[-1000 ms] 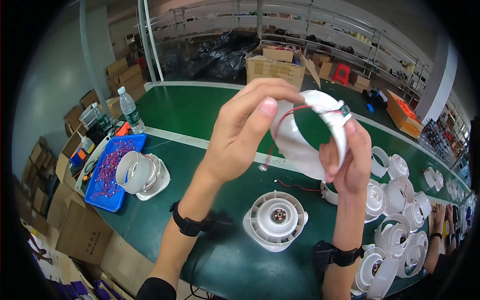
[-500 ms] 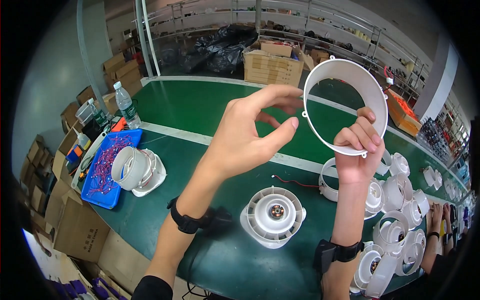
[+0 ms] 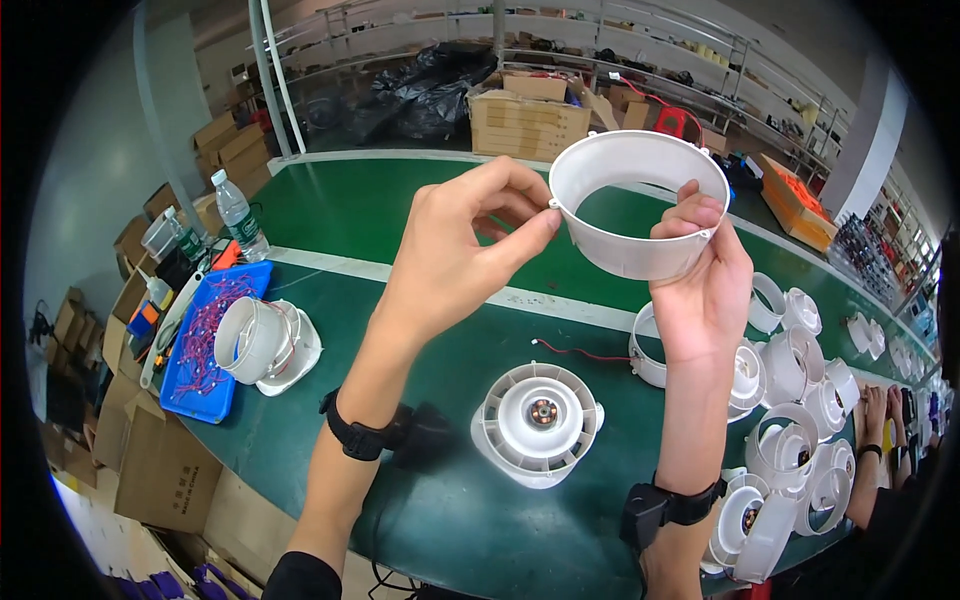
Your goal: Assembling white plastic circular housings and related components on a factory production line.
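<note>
A white plastic ring (image 3: 632,258) with small lugs round its rim is held up over the bench, tilted toward me. My right hand (image 3: 703,285) grips its right side, fingers over the rim inside and palm beneath. At the left edge, the thumb and index finger of my left hand (image 3: 450,245) close on a small lug. A thin red wire (image 3: 655,97) with a white connector sticks up behind the ring. Below, on the bench, sits a round white finned fan housing (image 3: 540,425) with a copper-wound motor core at its centre.
A blue tray (image 3: 205,400) of red and purple wires lies left, beside a white fan assembly (image 3: 250,340) and water bottles (image 3: 238,215). Several white rings and housings (image 3: 790,450) crowd the right side. Another person's hands (image 3: 872,430) are at far right. Cardboard boxes (image 3: 530,120) stand behind.
The ring has tipped from facing me to a flatter, opening-up pose and come slightly lower and left. My left fingers, spread before, have closed on its left edge.
</note>
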Motion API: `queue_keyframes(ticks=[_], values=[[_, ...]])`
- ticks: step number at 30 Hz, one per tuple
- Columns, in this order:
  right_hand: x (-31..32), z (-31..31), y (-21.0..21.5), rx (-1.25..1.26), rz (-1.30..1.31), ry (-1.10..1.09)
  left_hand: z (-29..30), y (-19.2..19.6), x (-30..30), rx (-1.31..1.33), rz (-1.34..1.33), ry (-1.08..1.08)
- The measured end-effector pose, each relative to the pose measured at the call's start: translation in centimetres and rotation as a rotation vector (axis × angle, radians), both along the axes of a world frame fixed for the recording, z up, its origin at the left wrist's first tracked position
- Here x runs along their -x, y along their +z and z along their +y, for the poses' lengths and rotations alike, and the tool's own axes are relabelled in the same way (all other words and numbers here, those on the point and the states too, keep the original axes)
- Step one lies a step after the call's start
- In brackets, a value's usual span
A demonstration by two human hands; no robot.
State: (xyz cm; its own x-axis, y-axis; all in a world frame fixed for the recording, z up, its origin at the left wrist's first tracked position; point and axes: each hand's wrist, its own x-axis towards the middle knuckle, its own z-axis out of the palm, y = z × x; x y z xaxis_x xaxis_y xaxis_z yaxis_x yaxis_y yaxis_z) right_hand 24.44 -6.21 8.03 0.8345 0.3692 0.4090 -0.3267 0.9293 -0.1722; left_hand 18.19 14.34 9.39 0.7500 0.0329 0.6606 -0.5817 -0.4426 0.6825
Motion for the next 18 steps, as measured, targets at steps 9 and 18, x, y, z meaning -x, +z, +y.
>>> queue_keyframes(ticks=[9, 18], values=[[0.8, 1.1, 0.7, 0.867, -0.443, -0.622, -0.9, -0.6, -0.3, -0.300, -0.150, -0.025], [0.8, 1.6, -0.7, 1.547, -0.974, -0.880, 1.3, -3.8, -3.0, 0.219, 0.519, -0.272]])
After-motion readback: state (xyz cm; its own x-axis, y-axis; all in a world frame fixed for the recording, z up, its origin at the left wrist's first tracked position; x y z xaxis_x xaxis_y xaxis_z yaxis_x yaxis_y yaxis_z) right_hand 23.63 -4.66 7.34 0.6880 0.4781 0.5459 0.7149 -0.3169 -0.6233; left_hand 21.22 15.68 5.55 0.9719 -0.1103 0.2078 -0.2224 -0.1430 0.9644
